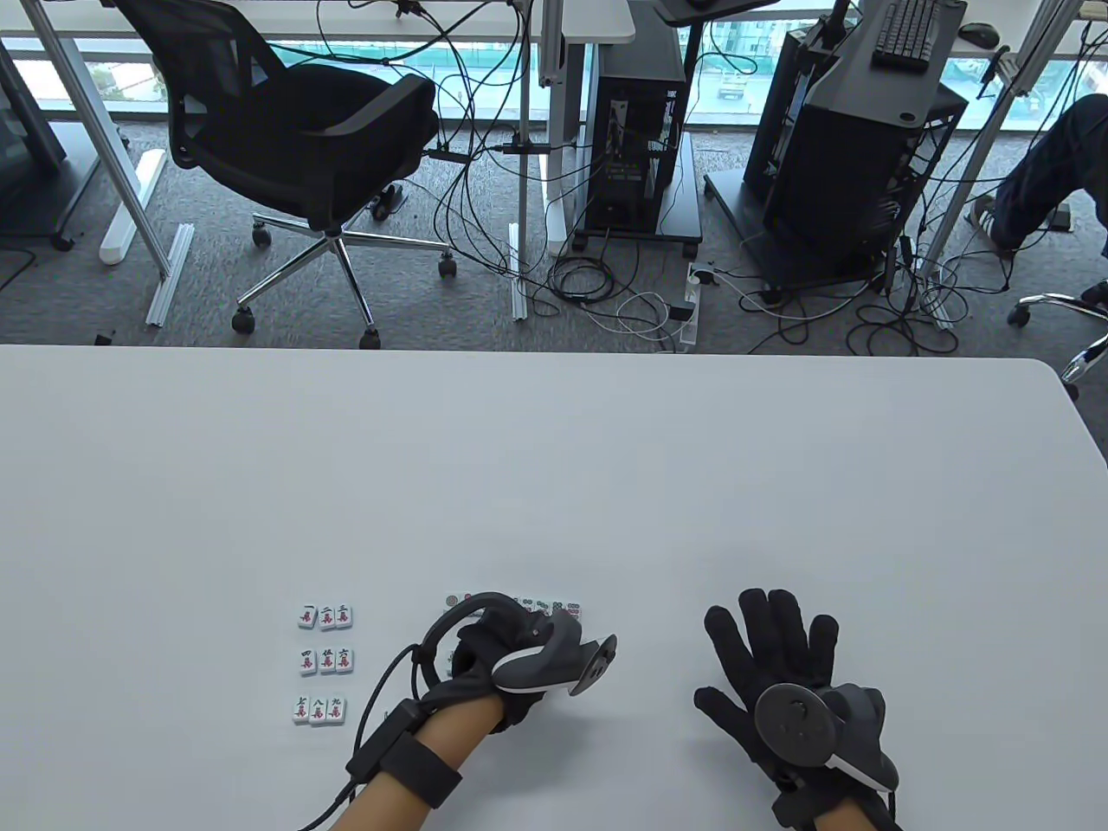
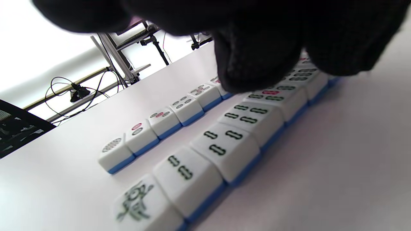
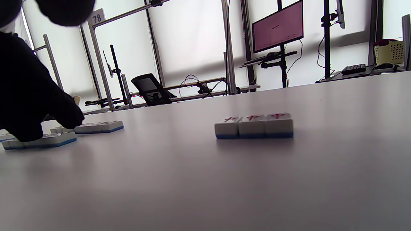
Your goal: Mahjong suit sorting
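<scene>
White, blue-backed mahjong tiles lie face up on the white table (image 1: 554, 467). Character tiles (image 1: 325, 662) form a three-by-three block at the left, seen edge-on as character tiles (image 3: 253, 125). My left hand (image 1: 485, 640) hangs over two long rows. Its fingertips (image 2: 257, 64) touch the bamboo row (image 2: 224, 144), which ends in a bird tile (image 2: 138, 202). The circle row (image 2: 160, 123) runs just behind, its right end showing as the circle row (image 1: 563, 603). No tile is lifted. My right hand (image 1: 766, 645) lies flat on the table with fingers spread, apart from all tiles.
Past the table's far edge stand a black office chair (image 1: 294, 130), computer towers (image 1: 632, 130) and tangled cables (image 1: 606, 294) on the carpet. Bare tabletop stretches behind the tiles and around the right hand.
</scene>
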Tool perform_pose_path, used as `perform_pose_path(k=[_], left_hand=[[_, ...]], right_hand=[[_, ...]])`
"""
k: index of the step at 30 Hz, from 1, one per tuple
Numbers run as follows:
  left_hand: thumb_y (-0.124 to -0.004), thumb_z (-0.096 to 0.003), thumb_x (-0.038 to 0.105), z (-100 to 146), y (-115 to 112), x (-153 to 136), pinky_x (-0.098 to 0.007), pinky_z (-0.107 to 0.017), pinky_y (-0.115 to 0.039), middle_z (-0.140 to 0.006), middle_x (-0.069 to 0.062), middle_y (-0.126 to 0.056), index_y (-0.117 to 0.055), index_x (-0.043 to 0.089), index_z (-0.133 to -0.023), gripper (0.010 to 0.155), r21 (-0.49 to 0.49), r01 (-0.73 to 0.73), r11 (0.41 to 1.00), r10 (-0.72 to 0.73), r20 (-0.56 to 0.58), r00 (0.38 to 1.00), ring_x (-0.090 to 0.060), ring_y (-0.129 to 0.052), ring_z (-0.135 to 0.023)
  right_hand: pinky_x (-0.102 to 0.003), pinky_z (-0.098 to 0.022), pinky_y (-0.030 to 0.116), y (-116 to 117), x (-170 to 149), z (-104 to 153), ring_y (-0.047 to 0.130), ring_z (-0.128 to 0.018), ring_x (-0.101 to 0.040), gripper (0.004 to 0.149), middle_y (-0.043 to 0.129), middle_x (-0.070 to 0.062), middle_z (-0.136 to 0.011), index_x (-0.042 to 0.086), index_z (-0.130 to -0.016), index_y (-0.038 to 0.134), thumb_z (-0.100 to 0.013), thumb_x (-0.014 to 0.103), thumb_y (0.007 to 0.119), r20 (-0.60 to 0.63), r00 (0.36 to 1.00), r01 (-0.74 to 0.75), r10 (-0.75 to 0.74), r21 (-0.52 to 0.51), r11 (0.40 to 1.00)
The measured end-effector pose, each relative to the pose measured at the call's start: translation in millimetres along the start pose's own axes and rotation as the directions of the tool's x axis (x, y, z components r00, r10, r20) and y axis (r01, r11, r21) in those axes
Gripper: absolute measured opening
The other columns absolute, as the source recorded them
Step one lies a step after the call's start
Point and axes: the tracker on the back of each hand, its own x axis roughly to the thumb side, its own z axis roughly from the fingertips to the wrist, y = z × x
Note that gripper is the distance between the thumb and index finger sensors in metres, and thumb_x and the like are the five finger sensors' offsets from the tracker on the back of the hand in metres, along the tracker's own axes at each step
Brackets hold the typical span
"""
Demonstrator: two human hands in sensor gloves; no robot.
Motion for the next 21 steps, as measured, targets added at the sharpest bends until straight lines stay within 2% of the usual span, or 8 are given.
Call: perform_pose_path(k=[5, 13, 16, 21], left_hand=[[-0.087, -0.0267, 0.056, 34, -6, -31, -0.034, -0.023, -0.087, -0.038, 0.017, -0.101, -0.086, 0.023, -0.08, 0.063, -0.039, -0.001, 0.999, -0.001, -0.034, 0.999, -0.004, -0.093, -0.009], [-0.088, -0.0262, 0.056, 90, -38, -73, -0.035, -0.024, -0.087, -0.039, 0.017, -0.101, -0.085, 0.023, -0.081, 0.064, -0.169, -0.07, 0.983, 0.054, -0.1, 0.994, -0.005, -0.094, -0.011], [-0.089, -0.0258, 0.055, 103, -51, -79, -0.035, -0.025, -0.087, -0.04, 0.017, -0.101, -0.085, 0.023, -0.082, 0.065, -0.19, -0.082, 0.978, 0.06, -0.118, 0.991, -0.005, -0.094, -0.011], [-0.089, -0.0256, 0.055, 109, -66, -79, -0.034, -0.025, -0.087, -0.04, 0.017, -0.101, -0.084, 0.024, -0.083, 0.065, -0.199, -0.095, 0.975, 0.07, -0.13, 0.989, -0.004, -0.094, -0.011]], right_hand=[[-0.07, -0.071, 0.007, 1, 0, 0, -0.002, -0.104, -0.039, 0.077, 0.005, -0.009, -0.118, 0.036, -0.11, 0.015, -0.051, 0.062, 0.057, -0.003, 1.0, -0.007, 0.007, 0.005, 1.0], [-0.07, -0.071, 0.007, 0, 0, 0, -0.002, -0.104, -0.039, 0.078, 0.005, -0.009, -0.118, 0.035, -0.11, 0.015, -0.051, 0.062, 0.057, -0.008, 1.0, -0.02, 0.02, 0.009, 1.0], [-0.07, -0.071, 0.007, 0, 1, 0, -0.002, -0.104, -0.039, 0.077, 0.005, -0.009, -0.118, 0.035, -0.11, 0.015, -0.051, 0.062, 0.057, -0.008, 1.0, -0.025, 0.025, 0.012, 1.0], [-0.07, -0.07, 0.007, 0, 1, 0, -0.002, -0.104, -0.039, 0.078, 0.005, -0.009, -0.118, 0.035, -0.11, 0.015, -0.051, 0.062, 0.057, -0.008, 1.0, -0.027, 0.028, 0.013, 1.0]])
